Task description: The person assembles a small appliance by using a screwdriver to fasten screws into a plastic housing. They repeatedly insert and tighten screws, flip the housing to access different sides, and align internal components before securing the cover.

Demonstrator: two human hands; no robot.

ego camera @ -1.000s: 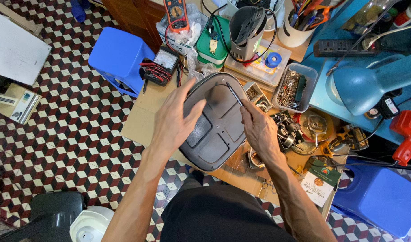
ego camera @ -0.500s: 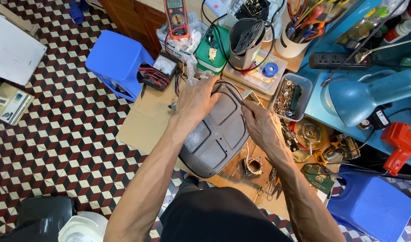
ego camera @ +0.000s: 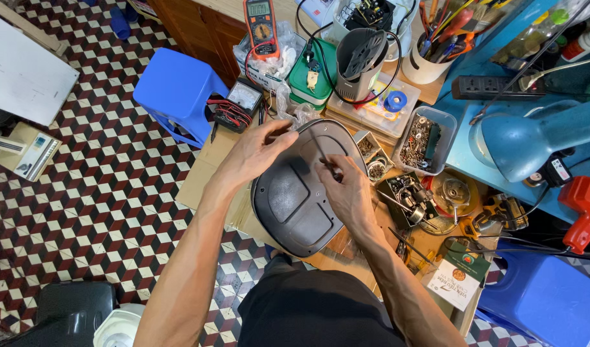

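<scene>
Hands both on the dark grey oval cover (ego camera: pixel 301 199), which lies flat on the cardboard sheet (ego camera: pixel 201 177) near the worktop's front edge, right before me. My left hand (ego camera: pixel 259 151) rests along the cover's far-left rim, fingers (ego camera: pixel 287 132) curled loosely over the edge, thumb on the upper face; they grip the rim lightly, not clenched. My right hand (ego camera: pixel 346 193) sits on the cover's right side, fingers pinched narrow around a thin dark tool (ego camera: pixel 322 149) whose shaft slants up across the cover's far end. Whether the tool's tip touches the cover I cannot tell.

Around the cover: small open box of screws and bits (ego camera: pixel 372 154) just beside its far-right rim. Clear plastic tray of metal hardware (ego camera: pixel 423 138) further right. Copper-wound motor parts (ego camera: pixel 452 193) near the right edge of the worktop, close to my right wrist. Analog meter with red and black leads (ego camera: pixel 240 103) beyond my left hand, touching the cardboard's far edge. Orange digital multimeter (ego camera: pixel 261 26) at the back. Green box (ego camera: pixel 311 80) and grey cylindrical appliance (ego camera: pixel 359 61) behind the cover. Blue roll of tape (ego camera: pixel 395 101) beside them. Blue stool (ego camera: pixel 176 90) on the chequered floor (ego camera: pixel 102 212) to the left, well apart from the cover. Blue lamp head (ego camera: pixel 533 138) at far right.
</scene>
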